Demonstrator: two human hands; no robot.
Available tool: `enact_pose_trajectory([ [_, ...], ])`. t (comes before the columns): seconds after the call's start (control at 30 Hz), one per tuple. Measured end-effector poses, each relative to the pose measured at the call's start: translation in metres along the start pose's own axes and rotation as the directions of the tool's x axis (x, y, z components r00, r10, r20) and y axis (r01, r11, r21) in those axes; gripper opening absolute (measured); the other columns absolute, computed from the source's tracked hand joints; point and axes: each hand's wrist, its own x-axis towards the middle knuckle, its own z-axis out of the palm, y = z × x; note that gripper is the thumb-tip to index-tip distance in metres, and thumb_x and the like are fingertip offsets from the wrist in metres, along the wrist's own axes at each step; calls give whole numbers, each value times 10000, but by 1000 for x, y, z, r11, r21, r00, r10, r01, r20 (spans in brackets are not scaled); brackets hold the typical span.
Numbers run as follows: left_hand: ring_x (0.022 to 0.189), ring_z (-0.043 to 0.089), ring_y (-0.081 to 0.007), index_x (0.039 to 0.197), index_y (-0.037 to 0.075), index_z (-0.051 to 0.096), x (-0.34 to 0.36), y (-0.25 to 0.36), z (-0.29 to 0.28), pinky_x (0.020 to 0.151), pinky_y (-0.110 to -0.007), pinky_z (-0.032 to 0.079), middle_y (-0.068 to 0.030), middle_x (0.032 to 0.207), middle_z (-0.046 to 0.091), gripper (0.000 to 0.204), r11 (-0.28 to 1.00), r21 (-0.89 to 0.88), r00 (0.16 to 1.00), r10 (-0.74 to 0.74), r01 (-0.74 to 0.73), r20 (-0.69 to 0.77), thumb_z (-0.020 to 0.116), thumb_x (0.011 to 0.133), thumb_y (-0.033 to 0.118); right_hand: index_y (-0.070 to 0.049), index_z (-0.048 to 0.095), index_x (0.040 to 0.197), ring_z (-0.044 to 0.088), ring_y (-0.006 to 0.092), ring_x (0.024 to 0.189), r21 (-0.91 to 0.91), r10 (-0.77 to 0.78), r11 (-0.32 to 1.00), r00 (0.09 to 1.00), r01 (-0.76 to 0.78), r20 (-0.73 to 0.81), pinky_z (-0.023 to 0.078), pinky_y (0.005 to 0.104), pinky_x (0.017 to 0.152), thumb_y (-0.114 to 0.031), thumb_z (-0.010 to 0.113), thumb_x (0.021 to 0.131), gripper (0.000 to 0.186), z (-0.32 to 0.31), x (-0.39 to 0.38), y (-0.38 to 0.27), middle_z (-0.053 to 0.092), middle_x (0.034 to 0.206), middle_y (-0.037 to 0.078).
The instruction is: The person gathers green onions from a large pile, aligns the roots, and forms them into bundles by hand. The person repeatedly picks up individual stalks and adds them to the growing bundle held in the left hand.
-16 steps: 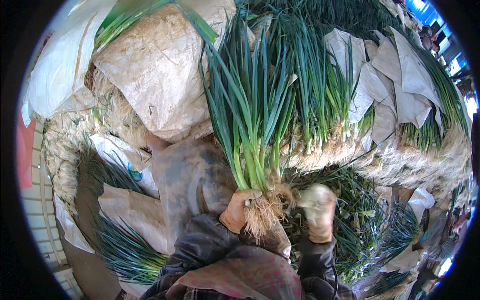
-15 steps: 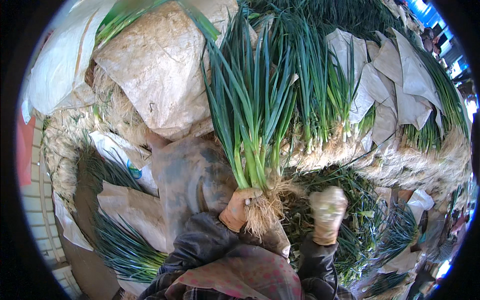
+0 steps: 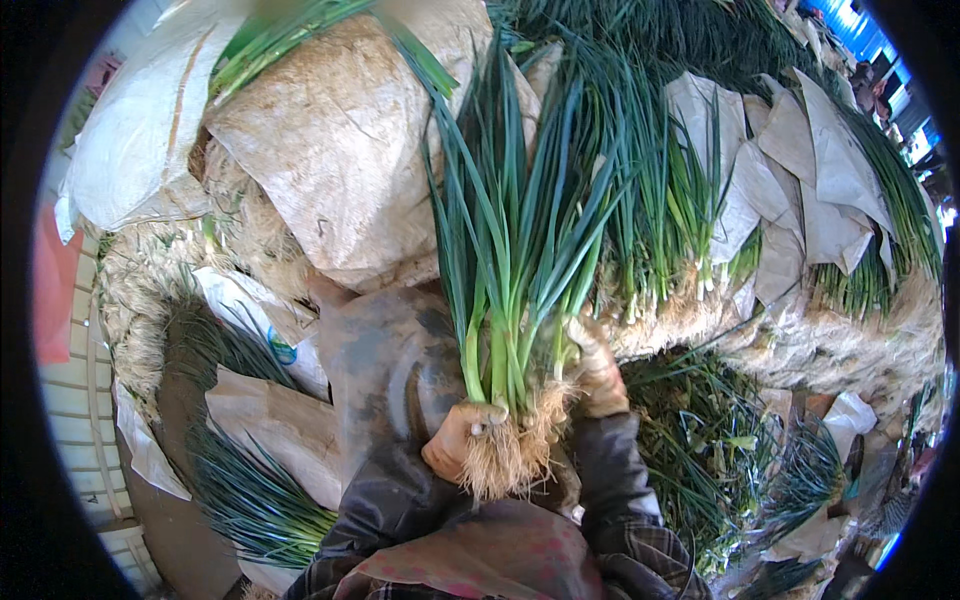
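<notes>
A bunch of green onions (image 3: 505, 340) stands upright in front of me, its long dark leaves spreading upward and its pale, stringy roots (image 3: 510, 455) hanging down. My left hand (image 3: 460, 435), in a soiled pale glove, is closed round the base of the stalks just above the roots. At the bunch's right side is my gloved right hand (image 3: 598, 372), its fingers curled against an outer stalk near the base. What lies between those fingertips is partly hidden.
Beyond the bunch, rows of green onions (image 3: 690, 200) lie with roots toward me, partly under pale sacking (image 3: 800, 180). A large dirty sack (image 3: 330, 150) covers the pile at far left. Trimmed leaves (image 3: 700, 450) heap up at my right; more onions (image 3: 260, 500) lie at left.
My right hand has come from the right, up and leftward, to the bunch's outer stalks. The left hand still holds the bunch, whose leaves have spread a little wider.
</notes>
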Motion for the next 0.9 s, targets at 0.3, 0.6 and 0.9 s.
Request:
enact_pose_trajectory([
  [0.3,889,643,-242,1228,-35,530,26,-16,-5,819,-354,528,-146,1041,648,452,962,210,976,195,-172,-97,564,792,75,-28,686,920,485,53,460,-314,-281,945,726,94,-628,383,198,406,-227,616,944,213,12,-30,2,596,599,-9],
  [0.6,869,586,-227,1193,-1,529,28,-17,-10,792,-351,485,-106,981,612,505,921,310,945,292,-235,-151,568,755,247,-83,682,876,613,241,542,-985,-408,-97,897,144,171,509,312,527,-169,684,863,87,32,-101,-17,622,647,82],
  [0.9,851,495,-191,1078,3,533,27,-17,1,785,-315,415,-51,901,537,463,905,316,937,332,-285,-108,582,732,306,-29,694,852,547,124,568,-82,-109,993,934,86,-340,432,274,511,-361,683,875,333,-41,-208,-43,614,680,12],
])
